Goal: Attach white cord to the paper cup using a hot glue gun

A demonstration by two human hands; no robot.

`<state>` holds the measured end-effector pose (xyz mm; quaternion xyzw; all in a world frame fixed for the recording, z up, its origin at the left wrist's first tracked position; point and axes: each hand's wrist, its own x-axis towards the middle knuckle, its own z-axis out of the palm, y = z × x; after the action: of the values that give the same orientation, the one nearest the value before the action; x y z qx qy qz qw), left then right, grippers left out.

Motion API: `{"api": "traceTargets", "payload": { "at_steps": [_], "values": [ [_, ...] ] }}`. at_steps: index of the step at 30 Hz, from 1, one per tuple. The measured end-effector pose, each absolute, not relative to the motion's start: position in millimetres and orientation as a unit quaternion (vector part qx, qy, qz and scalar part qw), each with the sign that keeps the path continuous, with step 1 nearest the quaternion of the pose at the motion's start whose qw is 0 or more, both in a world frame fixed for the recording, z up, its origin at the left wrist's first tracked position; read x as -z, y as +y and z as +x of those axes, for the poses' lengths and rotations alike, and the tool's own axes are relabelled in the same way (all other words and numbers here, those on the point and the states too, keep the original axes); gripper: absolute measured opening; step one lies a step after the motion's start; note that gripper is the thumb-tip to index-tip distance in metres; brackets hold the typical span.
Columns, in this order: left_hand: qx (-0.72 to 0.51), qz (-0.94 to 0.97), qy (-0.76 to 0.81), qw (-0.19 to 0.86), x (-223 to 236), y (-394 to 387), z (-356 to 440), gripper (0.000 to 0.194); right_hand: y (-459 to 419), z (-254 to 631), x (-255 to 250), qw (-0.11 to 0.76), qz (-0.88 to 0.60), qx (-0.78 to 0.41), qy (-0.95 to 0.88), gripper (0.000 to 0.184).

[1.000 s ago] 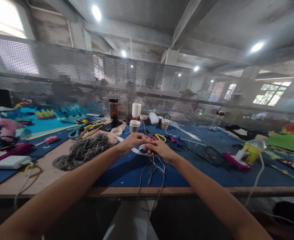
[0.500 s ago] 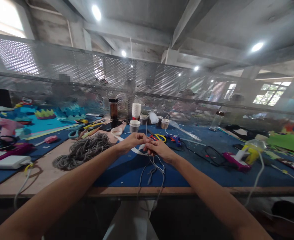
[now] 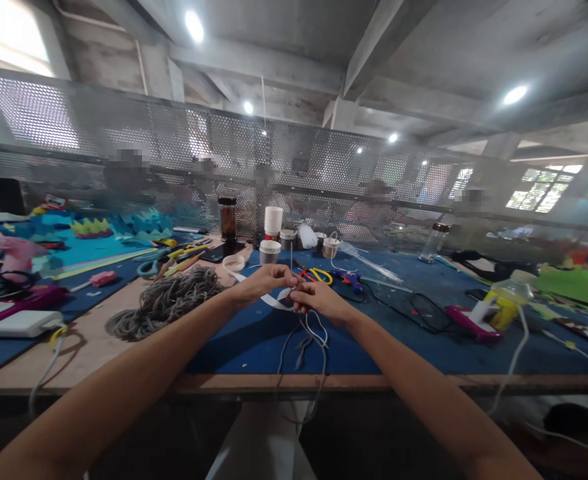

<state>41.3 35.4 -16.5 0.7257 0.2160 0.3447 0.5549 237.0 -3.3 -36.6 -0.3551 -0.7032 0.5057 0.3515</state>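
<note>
Some marks are showing on the front paper cup, but from here they're too small to read. Behind it, a stack of paper cups and a dark-lidded jar are standing toward the far edge of the workbench. A heap of gray yarn is lying left of the hands; yellow-handled scissors and a blue glue gun are sitting just beyond the right hand.

The gray cord is hanging from the right hand's closed fingertips — thin, looping loosely, dropping past the middle of the front edge. The left hand is pinching its fingertips together right beside them, though I can't tell what they're gripping. A white strip is curving beneath the left hand, its smooth, pale band running from near a white roll — its end is disappearing around the fingers.
</note>
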Motion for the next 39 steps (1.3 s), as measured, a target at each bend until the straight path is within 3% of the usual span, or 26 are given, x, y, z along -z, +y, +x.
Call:
{"api": "traceTargets", "payload": {
  "at_steps": [8, 14, 23, 30, 39],
  "values": [
    [-0.357, 0.72, 0.236, 0.546, 18.1, 38.6, 40.6, 0.026, -6.2, 236.6, 32.3, 0.359, -0.36, -0.522, -0.684, 0.037],
    [-0.356, 0.671, 0.224, 0.61, 16.0, 37.3, 38.5, 0.024, -9.4, 237.2, 28.1, 0.371, -0.349, -0.553, -0.659, 0.038],
    [-0.414, 0.666, 0.263, 0.562, 18.4, 38.6, 42.8, 0.028, -5.8, 236.3, 34.8, 0.37, -0.341, -0.521, -0.689, 0.033],
    [-0.369, 0.655, 0.231, 0.618, 17.4, 35.8, 40.7, 0.023, -6.7, 237.0, 32.0, 0.376, -0.34, -0.545, -0.668, 0.034],
    [-0.413, 0.67, 0.265, 0.557, 18.0, 34.4, 44.6, 0.029, -6.7, 235.4, 33.2, 0.369, -0.346, -0.535, -0.677, 0.035]
  ]
}}
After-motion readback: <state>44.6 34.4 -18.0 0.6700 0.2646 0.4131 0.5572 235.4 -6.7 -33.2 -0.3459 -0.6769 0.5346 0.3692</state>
